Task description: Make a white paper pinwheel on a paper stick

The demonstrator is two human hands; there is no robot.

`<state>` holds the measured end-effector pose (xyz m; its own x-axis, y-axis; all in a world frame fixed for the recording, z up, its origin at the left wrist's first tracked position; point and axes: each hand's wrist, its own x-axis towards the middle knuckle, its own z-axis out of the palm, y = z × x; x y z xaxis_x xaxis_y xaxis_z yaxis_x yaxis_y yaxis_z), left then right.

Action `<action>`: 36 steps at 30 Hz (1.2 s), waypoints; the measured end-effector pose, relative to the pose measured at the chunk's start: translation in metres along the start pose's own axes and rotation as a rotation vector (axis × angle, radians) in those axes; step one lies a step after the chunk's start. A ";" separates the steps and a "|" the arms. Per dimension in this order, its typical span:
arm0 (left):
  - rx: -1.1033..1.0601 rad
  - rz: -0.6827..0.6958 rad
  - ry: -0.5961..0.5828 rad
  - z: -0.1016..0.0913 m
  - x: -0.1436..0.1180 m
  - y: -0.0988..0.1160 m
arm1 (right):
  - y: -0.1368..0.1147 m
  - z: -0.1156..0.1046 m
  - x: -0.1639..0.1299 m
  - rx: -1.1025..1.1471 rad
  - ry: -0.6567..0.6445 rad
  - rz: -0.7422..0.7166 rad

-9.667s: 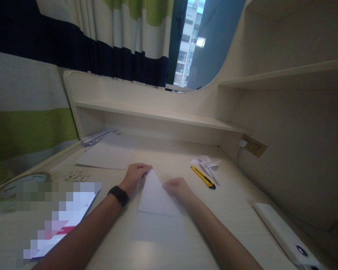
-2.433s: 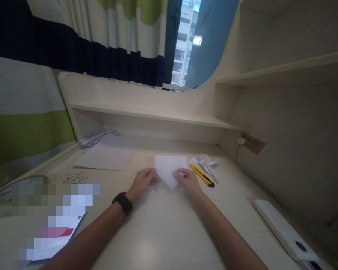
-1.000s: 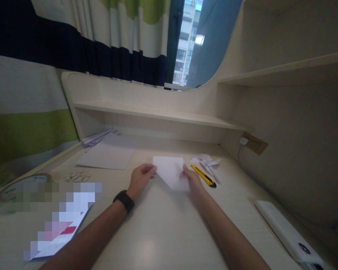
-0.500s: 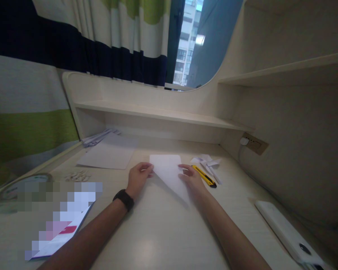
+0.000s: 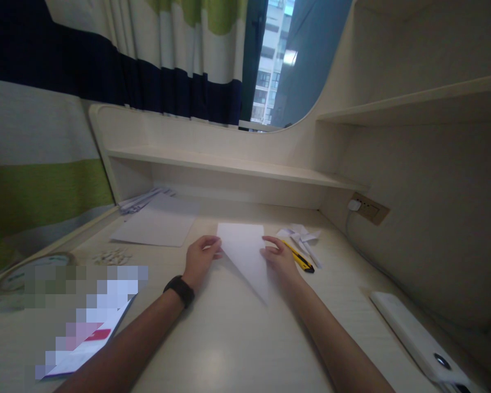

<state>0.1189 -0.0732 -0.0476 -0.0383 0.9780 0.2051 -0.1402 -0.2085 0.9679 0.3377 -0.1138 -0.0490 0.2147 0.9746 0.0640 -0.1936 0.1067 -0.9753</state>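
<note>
A white sheet of paper [image 5: 245, 248], folded on a slant, lies between my hands. Its top edge is straight and its lower corner comes to a point towards me. My left hand [image 5: 199, 259], with a black watch on the wrist, pinches the paper's left edge at the top of the slanted side. On the opposite edge my right hand [image 5: 280, 261] has its thumb and fingers curled at the paper. A yellow and black utility knife [image 5: 300, 258] rests just beyond my right hand, partly behind it. Beside the knife lies a folded white paper pinwheel [image 5: 300, 236] with a stick.
Blank paper [image 5: 157, 221] and a pile of strips [image 5: 141, 201] lie back left. Small pale pieces [image 5: 112, 256], a roll of tape [image 5: 35, 270] and a partly blurred packet [image 5: 94, 333] are on the left. A white device [image 5: 417, 335] stands right, below a socket [image 5: 370, 209] with a cable.
The paper's lower point has swung slightly left and towards me. My right hand has shifted a little along the right edge; my left hand is almost unmoved.
</note>
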 end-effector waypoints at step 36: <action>-0.107 -0.241 -0.289 -0.001 -0.003 -0.007 | -0.043 -0.027 -0.011 -0.323 -0.512 0.061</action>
<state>0.1189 -0.0743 -0.0553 0.2866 0.9578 0.0214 -0.2140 0.0423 0.9759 0.3698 -0.1343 -0.0137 -0.2913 0.9564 0.0210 0.1267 0.0603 -0.9901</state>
